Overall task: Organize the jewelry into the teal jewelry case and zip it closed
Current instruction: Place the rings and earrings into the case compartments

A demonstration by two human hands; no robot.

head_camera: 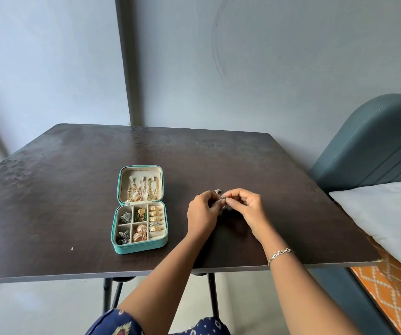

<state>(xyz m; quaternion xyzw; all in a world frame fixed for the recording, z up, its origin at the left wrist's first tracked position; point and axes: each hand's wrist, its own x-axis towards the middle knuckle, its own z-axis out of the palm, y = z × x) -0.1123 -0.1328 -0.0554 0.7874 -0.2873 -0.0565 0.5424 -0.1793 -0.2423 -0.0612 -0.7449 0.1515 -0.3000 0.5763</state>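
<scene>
Hands met above the dark table (pixel 73 189), a little right of its middle and nearer the near edge than the far one. The left hand (pixel 201 213) and the right hand (pixel 245 206) each pinched the same small silver jewelry piece (pixel 223 197) between thumb and fingertips, the other fingers curled in. Parts of it showed just above and just below the pinch, but I could not tell what kind of piece it was. A silver bracelet (pixel 280 253) sat on the right wrist.

The teal jewelry case (pixel 139 247) lay open and flat on the table, left of the hands and apart from them, its zip undone. Its lid (pixel 122 182) was folded back toward the far edge, with gold chains (pixel 143 189) hanging across the cream lining. In the base, gold rings (pixel 156 218) filled the right-hand column. Two rose-gold jhumka earrings (pixel 139 232) sat in the near middle compartment, and a gold and green earring (pixel 141 212) in the one behind it. Dark silver pieces (pixel 123 236) occupied the two left compartments.

A tiny pale speck (pixel 72 248) lay on the table near the near edge, left of the case. Off the right edge stood a teal headboard (pixel 373 146) and a white mattress (pixel 388 209).
</scene>
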